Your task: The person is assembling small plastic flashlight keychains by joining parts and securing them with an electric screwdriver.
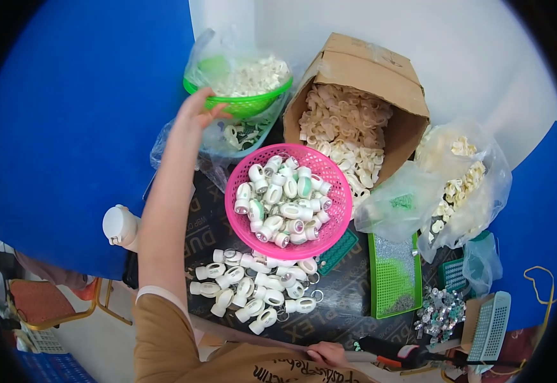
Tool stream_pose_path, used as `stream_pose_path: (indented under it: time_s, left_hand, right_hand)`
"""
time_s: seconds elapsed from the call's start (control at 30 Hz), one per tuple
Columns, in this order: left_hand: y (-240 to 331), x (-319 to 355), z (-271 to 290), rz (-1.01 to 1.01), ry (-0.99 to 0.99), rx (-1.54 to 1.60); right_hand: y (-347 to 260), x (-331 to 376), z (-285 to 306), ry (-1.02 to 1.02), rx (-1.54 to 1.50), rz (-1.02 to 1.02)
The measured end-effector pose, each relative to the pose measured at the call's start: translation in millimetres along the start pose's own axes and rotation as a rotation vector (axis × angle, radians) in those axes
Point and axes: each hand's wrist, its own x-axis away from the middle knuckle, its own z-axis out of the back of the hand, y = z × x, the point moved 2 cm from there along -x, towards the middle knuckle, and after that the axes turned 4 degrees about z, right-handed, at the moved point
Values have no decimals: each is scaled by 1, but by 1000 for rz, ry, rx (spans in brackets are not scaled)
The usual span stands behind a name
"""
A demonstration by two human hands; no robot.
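Note:
My left hand (203,113) reaches far out to the left rim of a green basket (253,105). Its fingers are spread and hold nothing; whether they touch the rim I cannot tell. White plastic parts (259,76) fill that basket, which sits on a light-blue tub (262,143). At the table's near edge, my right hand (327,353) rests close to my body, fingers lying loosely with nothing visible in them. Between the hands stands a pink basket (235,214) heaped with small white keychain flashlights (291,191). More keychain flashlights (246,287) lie loose in front of it.
A tipped cardboard box (406,121) spills pale plastic parts at the back. Bags of parts (457,191) lie to the right. Nearer are a green tray (387,281), a pile of small shiny pieces (441,313) and a black power screwdriver (387,350). A white bottle (120,225) stands left.

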Motion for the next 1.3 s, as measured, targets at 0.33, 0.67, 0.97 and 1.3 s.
stream_pose_path:
  time_s: [0.33,0.67,0.97,1.3]
  left_hand:
    - [115,30,-168,185,-210,212]
    - [3,-48,-363,280,-262,227]
    - [7,-30,-337,-63,-602,-188]
    - [-50,-100,-52,-542,-455,-1870]
  right_hand:
    - [3,-3,2,63,-89,-72]
    - [6,3,0,158,-73,-182]
    - [4,-2,5,130,-94,-158]
    - [7,-4,2,97,0,-135]
